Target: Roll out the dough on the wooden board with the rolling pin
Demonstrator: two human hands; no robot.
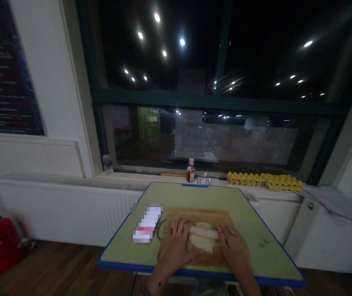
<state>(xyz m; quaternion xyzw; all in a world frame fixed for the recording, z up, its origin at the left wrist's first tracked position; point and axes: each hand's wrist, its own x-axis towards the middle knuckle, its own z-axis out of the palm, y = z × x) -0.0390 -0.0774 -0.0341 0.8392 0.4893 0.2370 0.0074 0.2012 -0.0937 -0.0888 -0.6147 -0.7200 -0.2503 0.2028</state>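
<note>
Head view, looking forward and down: two bare hands work dough at a small tabletop (265,222) before a dark window (160,98). The left grip (180,242) and right grip (234,244) are curled over opposite ends of a pale rolling pin (205,232), holding it crosswise between them. Beneath the pin, between the two grips, lies the dough (203,243), on a wooden cutting board (219,214).

The dough seems well along: it is pressed into a flat sheet showing beyond and nearer than the pin. Its near edge looks uneven, so some rolling probably remains; its thickness cannot be judged.

The board's left edge runs just beside the left grip, with a dark loop (159,231) there and a pixelated pale rectangular item (148,225) farther left, limiting room that way. Right of the right grip, past the board's edge, the surface is open, bar small marks; beyond both grips, bare board leads to a broad open strip. The tabletop's blue near edge (206,273) passes close below the grips, under the forearms.
</note>
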